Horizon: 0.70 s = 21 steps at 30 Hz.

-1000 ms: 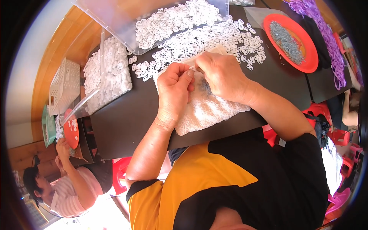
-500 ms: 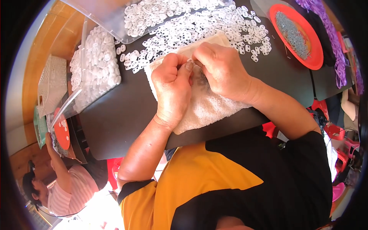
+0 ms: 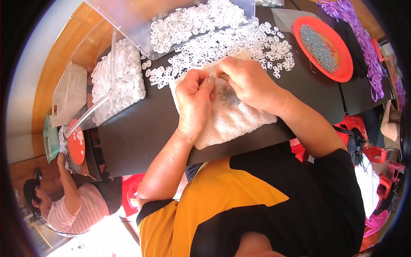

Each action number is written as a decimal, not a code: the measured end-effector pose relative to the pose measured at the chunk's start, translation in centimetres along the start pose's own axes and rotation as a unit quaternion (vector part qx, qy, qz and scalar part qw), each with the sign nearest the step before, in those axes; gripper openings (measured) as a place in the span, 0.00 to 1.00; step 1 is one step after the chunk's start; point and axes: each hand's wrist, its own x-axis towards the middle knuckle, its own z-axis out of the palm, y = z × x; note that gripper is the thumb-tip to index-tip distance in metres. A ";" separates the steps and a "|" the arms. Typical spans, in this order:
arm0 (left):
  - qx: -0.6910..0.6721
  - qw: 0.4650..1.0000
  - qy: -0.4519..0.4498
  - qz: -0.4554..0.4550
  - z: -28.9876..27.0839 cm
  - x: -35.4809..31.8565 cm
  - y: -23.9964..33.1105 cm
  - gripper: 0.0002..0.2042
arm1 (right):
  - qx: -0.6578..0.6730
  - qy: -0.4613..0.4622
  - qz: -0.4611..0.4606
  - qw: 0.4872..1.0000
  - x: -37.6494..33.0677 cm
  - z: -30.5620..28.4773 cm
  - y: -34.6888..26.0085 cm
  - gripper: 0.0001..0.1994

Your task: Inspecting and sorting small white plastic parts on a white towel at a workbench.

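Observation:
My left hand (image 3: 195, 100) is closed, thumb pressed to bent fingers, on a small white plastic piece (image 3: 212, 75) that barely shows at the thumb tip. My right hand (image 3: 250, 83) meets it there, its fingers curled in a pinch; whatever lies between them is hidden. Both hands are over a folded cream towel (image 3: 233, 128) on the dark table. On the towel, partly behind my right hand, lies a small heap of grey metal pins or nails (image 3: 229, 95). Just beyond it spreads a pile of white oval plastic pieces with holes (image 3: 222, 47).
A clear bin (image 3: 141, 47) tips more white pieces onto the table (image 3: 137, 128). Another clear bin (image 3: 105, 100) of them stands left. At far right are a red plate (image 3: 342, 75) of grey nails and purple ribbon (image 3: 370, 55). A co-worker (image 3: 75, 203) sits at left.
The whole view has shifted slightly, so the bins and plate sit a little differently in it. My hands stay pinched together over the towel.

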 end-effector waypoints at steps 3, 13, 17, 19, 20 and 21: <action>0.003 1.000 -0.006 0.001 -0.1 -0.1 0.0 0.04 | -0.015 -0.002 -0.005 1.000 0.1 -0.1 -0.2 0.07; -0.024 0.999 -0.022 -0.042 -0.3 -0.2 1.0 0.05 | 0.003 0.010 -0.038 0.999 0.1 -0.2 0.0 0.06; -0.024 0.999 -0.029 -0.023 -0.3 -0.2 0.7 0.04 | -0.009 0.018 -0.044 0.999 0.1 -0.1 0.2 0.05; -0.008 0.999 -0.034 -0.015 -0.3 -0.2 0.6 0.04 | -0.010 0.015 -0.039 0.999 0.1 0.0 0.2 0.05; 0.009 0.999 -0.038 -0.006 -0.3 -0.1 0.5 0.04 | -0.009 0.015 -0.039 0.999 0.1 -0.1 0.2 0.05; 0.009 0.999 -0.037 -0.007 -0.3 -0.1 0.5 0.04 | -0.015 -0.003 -0.034 0.999 0.1 -0.3 0.1 0.05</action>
